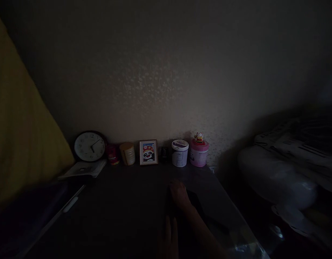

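The light is very dim. My right hand (179, 194) reaches out over the tabletop with its fingers curled at the far edge of a dark flat object (195, 200). Its kind is lost in the shadow, and the fingertips do not show clearly. Closer to me, my left hand (171, 235) has its fingers stretched forward beside the right forearm. It seems to rest on or just above the same dark area; I cannot tell whether it touches.
Along the wall on the dark table (122, 208) stand a round clock (90, 146), a panda picture frame (148, 152), a white tub (180, 154) and a pink tub (199, 154) topped by a cat figurine (199, 137). A yellow curtain (20, 108) hangs left; pale bundles (276, 176) lie right.
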Available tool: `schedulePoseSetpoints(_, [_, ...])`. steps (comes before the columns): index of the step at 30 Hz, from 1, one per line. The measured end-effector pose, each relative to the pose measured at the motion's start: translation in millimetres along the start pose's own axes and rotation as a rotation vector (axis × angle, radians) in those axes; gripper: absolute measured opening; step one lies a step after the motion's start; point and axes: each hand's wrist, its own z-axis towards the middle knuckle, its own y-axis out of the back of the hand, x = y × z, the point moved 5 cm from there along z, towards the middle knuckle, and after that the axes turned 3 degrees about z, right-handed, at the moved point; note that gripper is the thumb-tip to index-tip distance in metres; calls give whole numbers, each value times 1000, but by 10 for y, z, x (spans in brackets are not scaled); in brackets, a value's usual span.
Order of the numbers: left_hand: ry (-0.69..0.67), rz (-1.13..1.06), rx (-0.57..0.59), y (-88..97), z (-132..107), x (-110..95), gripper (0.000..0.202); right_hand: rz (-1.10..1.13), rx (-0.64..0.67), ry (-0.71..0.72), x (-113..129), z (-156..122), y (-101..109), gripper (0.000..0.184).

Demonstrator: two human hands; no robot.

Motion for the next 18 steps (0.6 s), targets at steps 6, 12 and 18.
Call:
schedulePoseSetpoints(6, [-22,-132,154,27,-8,7,65,-44,-241,-250,-697,-295,356,32])
schedulePoseSetpoints(12, [-42,-306,344,64,-16,44,78,-17,-115,-486,-937,-1012,593,32])
schedulePoseSetpoints(18, [-33,-339,436,266,-20,68,78,136,-165,-503,-722,-1145,643,33])
